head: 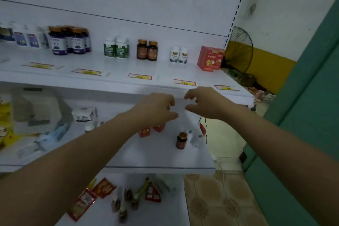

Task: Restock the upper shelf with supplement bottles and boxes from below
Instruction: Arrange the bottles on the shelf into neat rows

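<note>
Hovering empty and loosely spread, left hand (157, 110) and right hand (203, 103) should drop squarely onto the brown bottle (181, 140) below.

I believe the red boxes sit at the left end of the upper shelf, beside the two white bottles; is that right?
Not quite: the head view shows the red boxes at the right end of the upper shelf, beside the two white bottles.

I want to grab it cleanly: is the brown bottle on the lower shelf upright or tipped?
Upright. The brown bottle stands on its base on the lower shelf, orange cap on top.
</note>
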Tool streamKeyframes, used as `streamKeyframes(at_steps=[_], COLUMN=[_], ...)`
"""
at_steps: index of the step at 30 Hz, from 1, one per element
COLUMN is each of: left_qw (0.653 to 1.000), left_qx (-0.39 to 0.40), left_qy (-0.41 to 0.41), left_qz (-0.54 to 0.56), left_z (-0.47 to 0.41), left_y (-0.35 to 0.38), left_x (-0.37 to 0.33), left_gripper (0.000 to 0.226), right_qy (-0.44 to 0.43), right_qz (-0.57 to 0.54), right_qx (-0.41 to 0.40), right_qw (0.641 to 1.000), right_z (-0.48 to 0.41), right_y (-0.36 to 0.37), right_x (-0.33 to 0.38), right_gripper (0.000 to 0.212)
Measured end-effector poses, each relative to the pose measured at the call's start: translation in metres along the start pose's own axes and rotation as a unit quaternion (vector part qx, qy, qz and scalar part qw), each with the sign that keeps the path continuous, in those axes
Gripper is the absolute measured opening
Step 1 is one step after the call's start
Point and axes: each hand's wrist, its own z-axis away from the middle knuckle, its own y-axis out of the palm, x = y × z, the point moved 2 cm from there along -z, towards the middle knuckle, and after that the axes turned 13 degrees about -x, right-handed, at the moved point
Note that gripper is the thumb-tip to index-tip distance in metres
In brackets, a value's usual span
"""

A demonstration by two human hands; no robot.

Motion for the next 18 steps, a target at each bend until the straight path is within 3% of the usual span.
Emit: streamKeyframes(at_steps=[11,18], left_qw=[0.987,0.982], left_qx=[0.134,0.153], left_qy=[-0.083,-0.115], left_qz=[-0.014,0.005], left_z=[0.005,-0.052], left_y=[0.148,0.229], left_x=[0.045,0.069], left_gripper=[0.049,0.052], right_qy=[0.127,0.222], right_qz=[-0.058,-0.074], right_qx=[0.13,0.167], right_qw=[0.982,0.958], right_z=[0.071,0.067], right_y=[0.128,0.198], right_x=[-0.1,-0.159], right_gripper=[0.044,0.048])
